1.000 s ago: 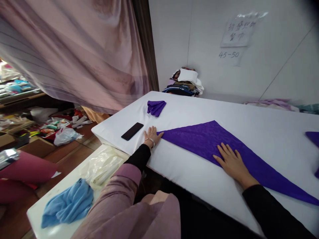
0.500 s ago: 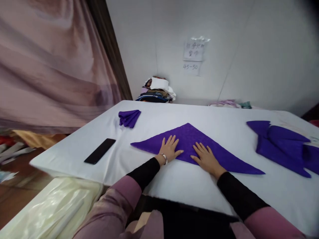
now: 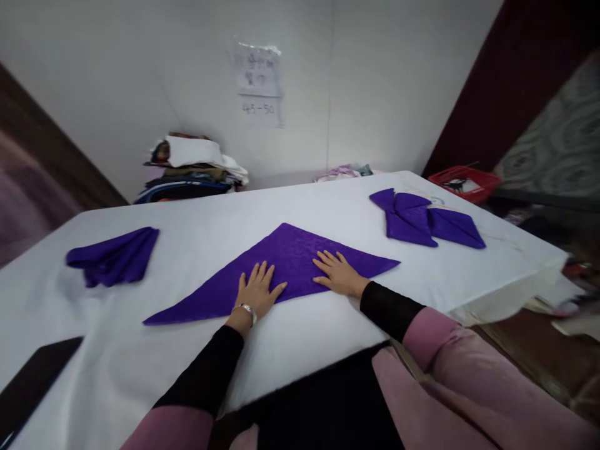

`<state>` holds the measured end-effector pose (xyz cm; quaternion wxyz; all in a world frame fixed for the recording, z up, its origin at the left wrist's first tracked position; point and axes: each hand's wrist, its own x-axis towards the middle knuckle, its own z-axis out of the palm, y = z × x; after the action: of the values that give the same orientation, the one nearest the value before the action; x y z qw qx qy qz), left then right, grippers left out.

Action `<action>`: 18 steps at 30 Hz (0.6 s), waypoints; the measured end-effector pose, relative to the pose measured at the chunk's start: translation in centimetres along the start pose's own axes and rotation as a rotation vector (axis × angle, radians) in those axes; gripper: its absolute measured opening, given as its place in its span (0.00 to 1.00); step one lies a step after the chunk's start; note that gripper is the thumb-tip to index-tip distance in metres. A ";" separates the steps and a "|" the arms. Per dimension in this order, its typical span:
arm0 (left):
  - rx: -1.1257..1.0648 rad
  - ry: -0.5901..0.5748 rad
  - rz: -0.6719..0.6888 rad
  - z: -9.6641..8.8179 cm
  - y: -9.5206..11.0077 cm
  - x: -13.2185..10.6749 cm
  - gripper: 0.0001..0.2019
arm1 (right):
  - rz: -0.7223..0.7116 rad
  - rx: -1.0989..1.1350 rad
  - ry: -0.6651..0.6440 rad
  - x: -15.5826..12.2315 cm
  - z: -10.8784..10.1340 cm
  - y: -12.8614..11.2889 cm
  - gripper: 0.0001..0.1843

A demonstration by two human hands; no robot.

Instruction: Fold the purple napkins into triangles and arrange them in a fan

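A purple cloth napkin [image 3: 285, 250] folded into a wide triangle lies flat on the white table [image 3: 328, 206]. My left hand [image 3: 256, 294] rests flat on its lower middle, fingers spread; a bracelet shows at the wrist. My right hand [image 3: 338, 274] lies flat on the cloth just to the right, fingers stretched out. Neither hand holds anything.
A folded purple napkin [image 3: 115, 255] sits at the left, a pile of purple napkins [image 3: 424, 219] at the right. A black phone [image 3: 32, 381] lies near the front left. Stacked clothes [image 3: 190, 165] stand by the wall, a red basket [image 3: 464, 183] at the far right.
The view has swung right. My left hand slid from the napkin's left tip to its middle, beside the right hand. The phone now sits at the lower left edge.
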<state>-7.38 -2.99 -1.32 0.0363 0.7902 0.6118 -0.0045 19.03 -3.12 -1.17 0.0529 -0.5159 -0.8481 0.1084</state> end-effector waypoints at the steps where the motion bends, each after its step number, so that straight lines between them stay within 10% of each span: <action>1: 0.008 0.007 0.009 0.1 -0.1 0.1 0.35 | 0.026 -0.005 -0.001 -0.6 -0.2 1.0 0.41; 18: 0.052 0.028 0.045 0.3 -0.7 0.7 0.31 | 0.452 -0.086 0.003 -9.6 -3.8 13.2 0.36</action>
<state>-7.91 -2.19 -1.66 0.0070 0.8043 0.5941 -0.0084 35.61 -5.24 -0.42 0.0065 -0.6947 -0.7148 0.0805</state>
